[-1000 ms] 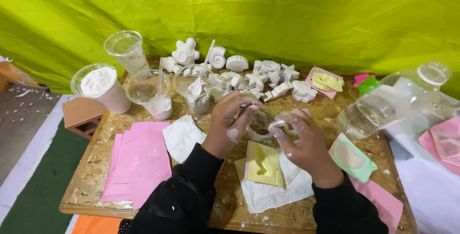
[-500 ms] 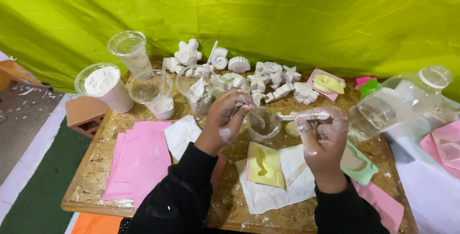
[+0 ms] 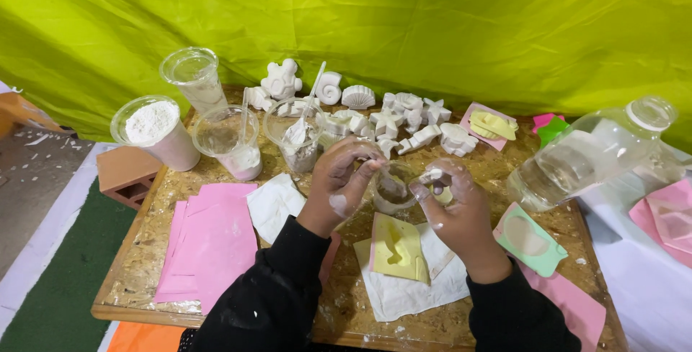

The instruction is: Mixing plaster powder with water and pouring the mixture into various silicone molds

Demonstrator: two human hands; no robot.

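Since the last frame the right hand has dropped back beside the small clear cup, fingers closed on a plaster-smeared stick. Left hand pinches the cup's rim. It stands mid-bench, just behind the yellow mould on white cloth.

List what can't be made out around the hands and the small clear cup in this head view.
- Small clear cup: its contents are hidden behind the left hand and right hand.
- What the right hand's fingertips pinch: too small and coated in white to tell.
- Plastic bottle: its base is hard to separate from the white cloth.
- Green mould: whether its cavity is filled cannot be told.
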